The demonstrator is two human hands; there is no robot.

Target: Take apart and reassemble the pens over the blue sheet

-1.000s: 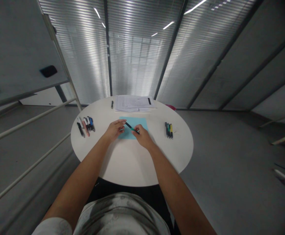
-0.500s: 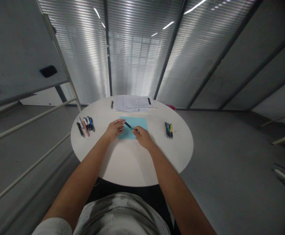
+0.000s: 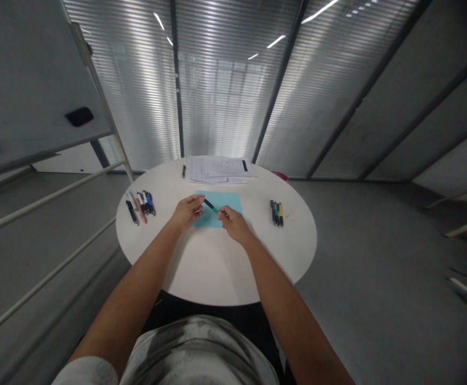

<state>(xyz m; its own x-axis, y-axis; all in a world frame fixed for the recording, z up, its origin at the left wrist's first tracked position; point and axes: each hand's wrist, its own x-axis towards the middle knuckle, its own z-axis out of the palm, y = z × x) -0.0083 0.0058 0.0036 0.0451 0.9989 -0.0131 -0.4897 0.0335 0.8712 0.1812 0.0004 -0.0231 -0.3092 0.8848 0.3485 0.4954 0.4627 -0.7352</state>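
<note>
Between my hands, a black and green pen [image 3: 210,205] slants over a light blue sheet [image 3: 231,200]. My left hand [image 3: 188,212] pinches its upper left end, the black one. On the lower right end, by the green part, the fingers of my right hand [image 3: 234,222] are closed. The fingertips cover both ends of the pen, so its tip is hidden. Both hands hover just above the sheet, which lies flat on the white round table [image 3: 213,272].
Several pens and markers [image 3: 141,205] lie in a row at the table's left. To the right is a small group of pens [image 3: 276,214], one with yellow. Printed papers [image 3: 219,169] are stacked at the back, with a dark pen [image 3: 184,171] beside them.
My right hand has shifted very slightly along the pen, and a little more of the green part shows. My left hand keeps its grip almost unmoved.
</note>
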